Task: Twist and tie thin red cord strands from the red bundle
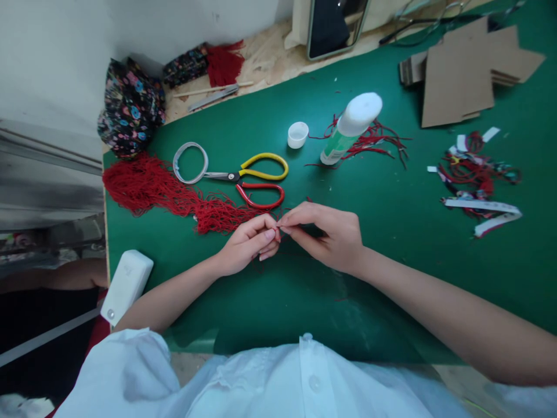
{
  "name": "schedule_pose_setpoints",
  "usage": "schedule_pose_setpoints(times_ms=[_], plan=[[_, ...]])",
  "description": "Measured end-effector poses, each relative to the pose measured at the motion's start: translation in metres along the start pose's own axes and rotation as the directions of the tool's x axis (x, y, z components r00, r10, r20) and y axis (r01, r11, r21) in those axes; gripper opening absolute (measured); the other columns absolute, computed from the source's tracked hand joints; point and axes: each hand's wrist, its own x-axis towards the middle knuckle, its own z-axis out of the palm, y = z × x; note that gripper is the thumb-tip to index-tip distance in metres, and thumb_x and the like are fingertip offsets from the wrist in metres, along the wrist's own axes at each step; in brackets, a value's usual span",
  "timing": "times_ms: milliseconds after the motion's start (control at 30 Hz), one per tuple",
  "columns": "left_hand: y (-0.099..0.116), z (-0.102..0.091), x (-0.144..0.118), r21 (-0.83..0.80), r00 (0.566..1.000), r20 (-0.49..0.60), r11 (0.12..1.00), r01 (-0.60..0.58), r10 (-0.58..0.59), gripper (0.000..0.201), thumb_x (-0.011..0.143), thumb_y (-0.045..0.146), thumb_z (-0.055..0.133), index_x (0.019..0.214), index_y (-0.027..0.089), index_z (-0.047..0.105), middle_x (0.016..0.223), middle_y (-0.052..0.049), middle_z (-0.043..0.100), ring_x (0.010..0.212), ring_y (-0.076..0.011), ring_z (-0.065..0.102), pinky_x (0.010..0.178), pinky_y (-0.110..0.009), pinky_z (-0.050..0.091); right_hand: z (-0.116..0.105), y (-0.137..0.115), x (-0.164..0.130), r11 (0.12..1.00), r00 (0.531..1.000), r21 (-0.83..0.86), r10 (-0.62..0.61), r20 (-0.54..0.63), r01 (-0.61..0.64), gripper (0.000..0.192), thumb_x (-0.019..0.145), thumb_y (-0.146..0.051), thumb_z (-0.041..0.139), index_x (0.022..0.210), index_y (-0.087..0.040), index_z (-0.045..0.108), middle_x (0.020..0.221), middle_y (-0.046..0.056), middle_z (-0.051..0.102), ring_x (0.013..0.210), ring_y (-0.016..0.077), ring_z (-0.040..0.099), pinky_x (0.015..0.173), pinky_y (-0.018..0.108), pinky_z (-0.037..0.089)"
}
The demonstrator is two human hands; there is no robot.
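Head view, green mat (391,232), white wall (52,58), left hand (246,247), right hand (331,235), each grip pinching red cord (209,217)

Green counter (391,232); red cord bundle (152,186); scissors (256,177) with yellow and red handles; black floral fabric (130,107); white cap (298,134).

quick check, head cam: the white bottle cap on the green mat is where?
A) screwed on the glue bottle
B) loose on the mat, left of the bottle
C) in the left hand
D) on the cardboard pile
B: the small white cap sits alone on the green mat, apart from and left of the glue bottle.
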Motion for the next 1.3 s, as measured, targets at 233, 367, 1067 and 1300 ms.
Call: schedule_pose_setpoints(times_ms=[233,367,1067,1300], plan=[[0.0006,-0.0007,-0.0004,0.042,0.998,-0.053,0.998,0.038,-0.036,0.026,0.087,0.037,0.06,0.08,0.014,0.052,0.056,0.006,0.039,0.047,-0.004,0.036,0.045,-0.017,0.032,-0.0014,-0.0005,0.0013,0.987,0.971,-0.146,0.092,0.222,-0.06,0.027,0.088,-0.043,0.059,0.086,-0.018,0.049,0.074,0.002,0.058,0.066,0.0127,0.052,0.061,0.024,0.042],[0.0005,-0.0026,-0.0015,0.055,0.997,-0.049,0.997,0.06,-0.057,0.027,0.088,0.039,0.06,0.08,0.014,0.052,0.055,0.006,0.041,0.048,-0.0044,0.039,0.046,-0.017,0.035,0.0013,0.0001,-0.0013,0.964,0.949,-0.253,0.007,0.316,0.077,0.031,0.09,-0.046,0.056,0.08,-0.018,0.047,0.067,0.001,0.054,0.061,0.0128,0.046,0.058,0.025,0.037],[0.0002,-0.0039,-0.0044,0.253,1.0,0.024,0.967,-0.014,0.009,0.022,0.091,0.034,0.055,0.083,0.014,0.05,0.058,0.005,0.048,0.051,-0.005,0.047,0.05,-0.018,0.038,0.0011,0.0011,-0.0023,0.929,0.943,-0.326,-0.063,0.327,0.176,0.032,0.098,-0.035,0.043,0.07,-0.019,0.048,0.062,0.0,0.051,0.059,0.0125,0.042,0.061,0.026,0.033],[-0.0011,-0.0021,-0.0038,0.192,1.0,0.01,0.981,0.011,-0.014,0.022,0.091,0.034,0.055,0.083,0.015,0.049,0.057,0.005,0.047,0.05,-0.0052,0.047,0.05,-0.018,0.038,0.0006,-0.0008,-0.0032,0.904,0.944,-0.379,-0.075,0.322,0.2,0.033,0.097,-0.024,0.04,0.065,-0.019,0.046,0.058,-0.001,0.048,0.056,0.0121,0.04,0.059,0.026,0.032]])
